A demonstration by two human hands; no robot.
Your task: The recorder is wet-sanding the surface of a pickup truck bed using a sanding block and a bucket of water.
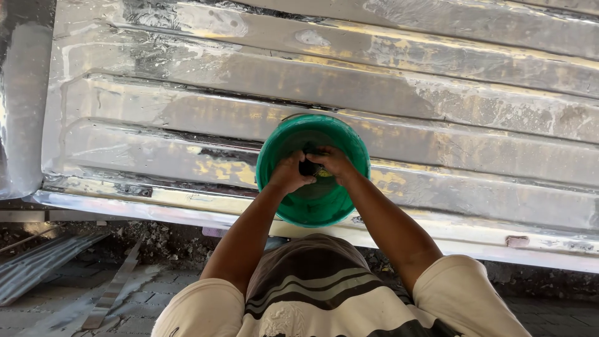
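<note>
Bucket [318, 206], green and round, resting on a ribbed, wet metal panel [187, 125] near its lower edge. Above its open mouth, left hand [289, 173] and right hand [334, 162] pressed together, both closed around a small dark object [308, 166]; too small to identify. Below, brick paving [56, 306] with metal strips [37, 262].

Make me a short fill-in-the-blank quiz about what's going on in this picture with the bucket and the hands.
1. The bucket is coloured ____.
2. Both hands, the left hand and the right hand, grip one small ____-coloured object over the bucket.
3. The bucket rests on a ribbed, shiny ____ panel.
4. The person's shirt is cream with dark ____.

Missing words: green; dark; metal; stripes
</note>
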